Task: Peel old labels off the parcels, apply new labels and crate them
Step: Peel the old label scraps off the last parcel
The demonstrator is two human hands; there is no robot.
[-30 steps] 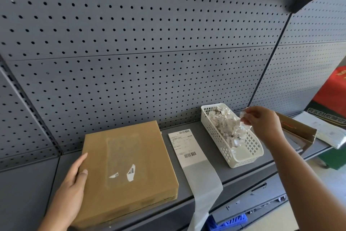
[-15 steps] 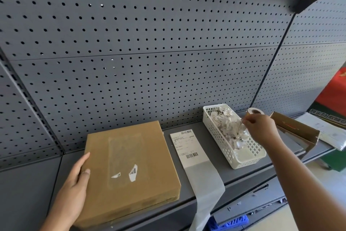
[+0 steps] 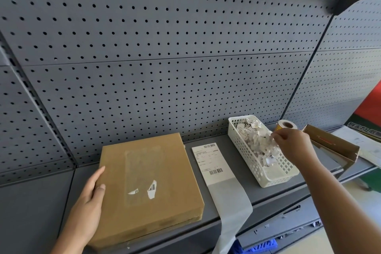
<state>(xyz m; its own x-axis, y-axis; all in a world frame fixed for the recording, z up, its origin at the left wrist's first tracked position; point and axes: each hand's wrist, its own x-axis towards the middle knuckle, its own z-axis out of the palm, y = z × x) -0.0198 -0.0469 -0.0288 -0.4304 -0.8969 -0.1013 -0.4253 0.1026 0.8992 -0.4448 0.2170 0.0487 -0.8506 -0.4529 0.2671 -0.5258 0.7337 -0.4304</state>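
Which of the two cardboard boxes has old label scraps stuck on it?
The flat parcel under the left hand: two white barcode scraps sit on its top. The cardboard box right of the white basket shows none.

Left hand (image 3: pixel 90 198) lies flat; right hand (image 3: pixel 294 144) fingertips bunched.

No wording was legible.

- Shipping label (image 3: pixel 212 161) on the shelf (image 3: pixel 41 212): two barcodes, fine print too small to read.
- Parcel (image 3: pixel 175 171): two torn label scraps (image 3: pixel 152 188) with barcode fragments.
- Green banner (image 3: pixel 365 129), far right: white characters, cut off and unreadable.
- Roll (image 3: pixel 285 126): yellow print, blurred.
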